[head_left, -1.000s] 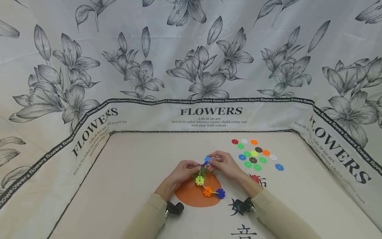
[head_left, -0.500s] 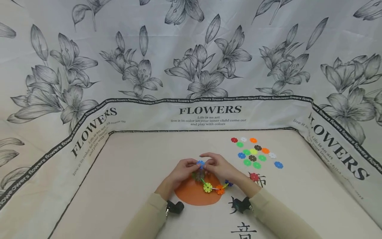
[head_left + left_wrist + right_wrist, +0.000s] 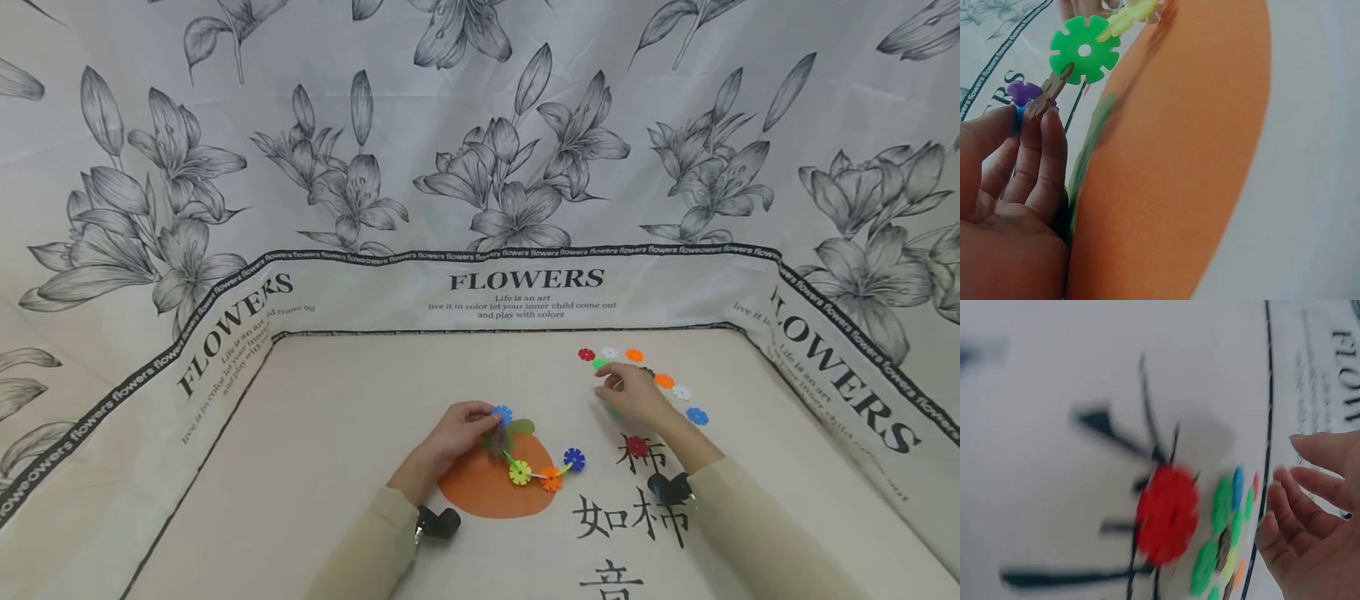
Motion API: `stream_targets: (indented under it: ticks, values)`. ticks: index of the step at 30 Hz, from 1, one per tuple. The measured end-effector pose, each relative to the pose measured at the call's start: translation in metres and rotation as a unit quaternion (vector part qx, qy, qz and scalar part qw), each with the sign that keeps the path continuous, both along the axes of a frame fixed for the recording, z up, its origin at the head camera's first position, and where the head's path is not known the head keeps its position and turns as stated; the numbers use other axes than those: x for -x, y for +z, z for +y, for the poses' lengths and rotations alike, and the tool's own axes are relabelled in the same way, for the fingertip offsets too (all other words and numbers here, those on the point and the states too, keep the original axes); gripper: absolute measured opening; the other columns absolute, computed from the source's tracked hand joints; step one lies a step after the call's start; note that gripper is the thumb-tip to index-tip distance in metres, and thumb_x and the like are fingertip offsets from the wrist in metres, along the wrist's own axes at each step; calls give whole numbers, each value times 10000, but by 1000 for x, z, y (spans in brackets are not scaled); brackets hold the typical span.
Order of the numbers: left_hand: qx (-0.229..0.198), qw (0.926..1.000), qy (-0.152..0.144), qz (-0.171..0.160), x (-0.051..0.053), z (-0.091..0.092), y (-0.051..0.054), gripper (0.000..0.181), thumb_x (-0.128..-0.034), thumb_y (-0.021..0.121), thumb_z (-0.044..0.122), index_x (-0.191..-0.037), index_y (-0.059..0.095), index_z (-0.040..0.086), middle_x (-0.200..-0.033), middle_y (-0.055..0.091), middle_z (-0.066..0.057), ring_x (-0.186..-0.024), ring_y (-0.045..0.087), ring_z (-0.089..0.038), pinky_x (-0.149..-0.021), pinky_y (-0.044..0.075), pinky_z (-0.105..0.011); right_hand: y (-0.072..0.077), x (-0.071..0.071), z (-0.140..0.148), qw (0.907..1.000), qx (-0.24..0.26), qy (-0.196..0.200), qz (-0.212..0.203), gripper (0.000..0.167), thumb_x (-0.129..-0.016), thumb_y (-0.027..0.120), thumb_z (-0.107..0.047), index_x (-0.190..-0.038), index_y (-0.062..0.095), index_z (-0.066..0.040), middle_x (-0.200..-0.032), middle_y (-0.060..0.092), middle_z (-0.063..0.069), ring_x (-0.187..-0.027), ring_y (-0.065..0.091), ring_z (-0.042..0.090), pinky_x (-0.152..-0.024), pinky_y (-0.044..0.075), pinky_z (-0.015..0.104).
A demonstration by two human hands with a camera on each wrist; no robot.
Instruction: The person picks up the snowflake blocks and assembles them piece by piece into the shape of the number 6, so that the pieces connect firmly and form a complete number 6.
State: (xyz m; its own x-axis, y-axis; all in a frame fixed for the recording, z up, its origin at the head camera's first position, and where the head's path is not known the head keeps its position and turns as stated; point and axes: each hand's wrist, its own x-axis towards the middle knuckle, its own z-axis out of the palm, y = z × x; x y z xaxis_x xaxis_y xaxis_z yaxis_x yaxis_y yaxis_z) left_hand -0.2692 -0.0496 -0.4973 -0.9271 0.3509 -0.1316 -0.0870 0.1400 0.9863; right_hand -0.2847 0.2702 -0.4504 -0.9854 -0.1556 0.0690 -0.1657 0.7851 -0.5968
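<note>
The left hand (image 3: pixel 462 432) pinches the light blue disc (image 3: pixel 502 413) at one end of a chain of notched plastic discs. In the left wrist view a purple disc (image 3: pixel 1023 93), a brown disc (image 3: pixel 1051 91), a green disc (image 3: pixel 1085 50) and a pale yellow disc (image 3: pixel 1127 19) are joined beyond the fingertips. A yellow disc (image 3: pixel 520 473), an orange disc (image 3: pixel 551 478) and a dark blue disc (image 3: pixel 573 459) hang at the chain's far end. The right hand (image 3: pixel 636 397), fingers loosely bent and holding nothing visible, hovers over the loose discs (image 3: pixel 663 381), hiding some.
A red disc (image 3: pixel 637 447) lies alone on printed black characters, nearer than the group. A light blue disc (image 3: pixel 697 416) lies at the group's right edge. The cloth (image 3: pixel 360 400) bears a printed orange shape (image 3: pixel 480 492); a flowered curtain (image 3: pixel 525 300) stands behind.
The right hand has let go of the light blue disc and moved right to the loose discs. The left hand still holds the chain, whose far end has swung to the right.
</note>
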Motion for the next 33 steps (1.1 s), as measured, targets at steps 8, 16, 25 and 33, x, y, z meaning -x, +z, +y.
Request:
stream_targets:
  ticks: [8, 16, 25, 33]
  values:
    - [66, 10000, -5, -51, 0, 1, 0, 234, -1019, 657, 253, -1065, 726, 34, -986, 747, -26, -947, 633, -147, -967, 517, -345, -14, 9, 26, 9978, -449, -201, -447, 383, -953, 710, -147, -1244, 618, 84, -1010, 648, 173, -882, 571, 288, -789, 520, 447]
    - [64, 10000, 6, -52, 1, 0, -2, 222, -1019, 657, 243, -1058, 724, 35, -982, 736, -23, -950, 626, -157, -956, 520, -339, -15, 15, 26, 9960, -328, -362, -742, 383, -965, 707, -188, -1241, 611, 59, -1095, 627, 190, -944, 561, 299, -825, 509, 438]
    - [83, 10000, -19, -45, 0, -1, 1, 229, -1021, 652, 249, -1056, 722, 34, -988, 730, -17, -949, 624, -159, -966, 518, -347, -10, 10, 12, 9975, 167, -206, -652, 281, -990, 686, -225, -1125, 648, 18, -998, 678, 126, -881, 597, 239, -766, 518, 347]
    - [50, 10000, -26, -55, -1, -1, 0, 242, -1023, 649, 254, -1085, 719, 31, -994, 739, -27, -949, 634, -156, -980, 516, -356, 1, 0, -27, 9877, 1238, 632, -721, 304, -980, 693, -154, -1206, 615, 33, -877, 714, 144, -775, 624, 246, -699, 533, 292]
